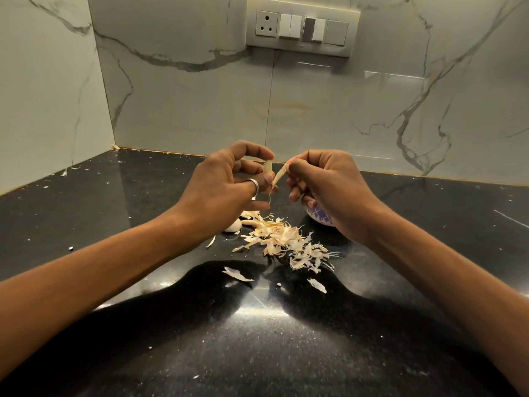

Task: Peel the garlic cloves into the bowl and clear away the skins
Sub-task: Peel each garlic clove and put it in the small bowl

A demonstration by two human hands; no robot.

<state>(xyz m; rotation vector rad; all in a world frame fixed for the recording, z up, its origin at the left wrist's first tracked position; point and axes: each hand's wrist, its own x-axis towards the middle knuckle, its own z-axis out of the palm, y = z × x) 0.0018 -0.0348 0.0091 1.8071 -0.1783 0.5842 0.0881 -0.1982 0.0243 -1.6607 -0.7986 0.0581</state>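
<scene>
above the worktop (86,219), the left grip (226,179) pinches a half-bared clove (268,167) while the right grip (323,184) pinches its skin strip (279,176). many skins (286,239) lie heaped; the bowl (320,217) sits beneath that grip; a few cloves (233,224) wait, clearing not begun.

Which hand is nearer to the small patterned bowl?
Right. The right hand, pinching skin, is just over the bowl, hiding part of it; the left hand, holding a clove, is further to its left.
</scene>
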